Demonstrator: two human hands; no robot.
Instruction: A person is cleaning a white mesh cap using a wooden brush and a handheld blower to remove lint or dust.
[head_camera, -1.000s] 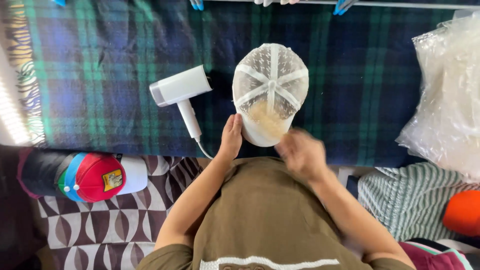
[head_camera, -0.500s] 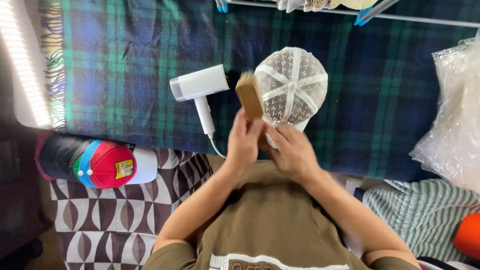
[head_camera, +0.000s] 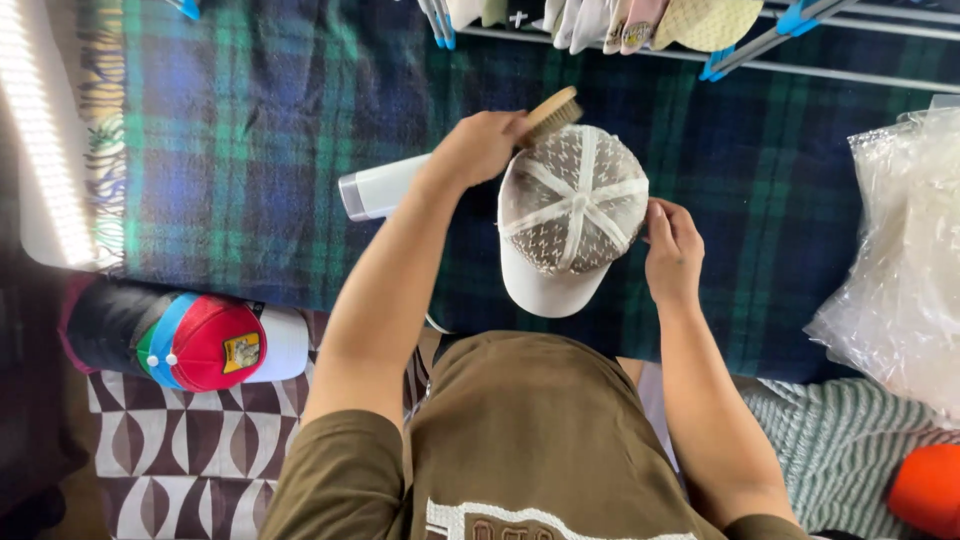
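A white and brown patterned cap (head_camera: 570, 215) lies crown up on a blue and green plaid blanket (head_camera: 250, 150), its brim toward me. My left hand (head_camera: 478, 147) grips a wooden brush (head_camera: 550, 115) whose bristles rest at the cap's far left edge. My right hand (head_camera: 672, 245) touches the cap's right side, fingers curled against it. A white hair dryer (head_camera: 378, 188) lies on the blanket, partly hidden behind my left forearm.
A stack of caps (head_camera: 190, 340), the top one red, lies at the left on a patterned cloth. Clear plastic bags (head_camera: 900, 270) sit at the right, an orange object (head_camera: 925, 490) below them. More caps hang on a rack (head_camera: 640, 20) at the far edge.
My left hand has carried the brush from in front of my chest out to the cap's far edge. My right hand has moved to the cap's right side. The view has shifted.
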